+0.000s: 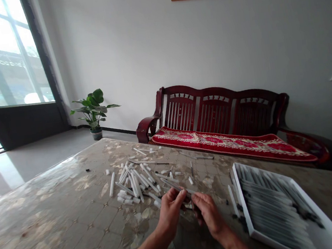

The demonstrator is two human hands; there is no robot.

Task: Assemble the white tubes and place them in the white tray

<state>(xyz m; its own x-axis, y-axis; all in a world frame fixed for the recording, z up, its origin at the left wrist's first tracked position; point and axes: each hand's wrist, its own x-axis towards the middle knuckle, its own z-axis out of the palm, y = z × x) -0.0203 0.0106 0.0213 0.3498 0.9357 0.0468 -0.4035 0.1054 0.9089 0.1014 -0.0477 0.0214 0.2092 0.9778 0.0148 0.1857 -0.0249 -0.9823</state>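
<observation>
My left hand is closed in a pinch on a slim, translucent pen, which slants up and to the left past my fingertips. Close beside it, my right hand has its thumb and fingers pressed together at the pen's near end; what exactly sits between them is partly hidden. Just beyond my left hand lies a loose heap of white pen barrels mixed with short white caps and thin dark refills. A white box of assembled-looking clear pens stands to the right of my right hand.
The patterned tabletop carries a small black piece at left and several black bits along the box's left side. Past the table stand a dark red wooden bench with a red floral cover and a potted plant.
</observation>
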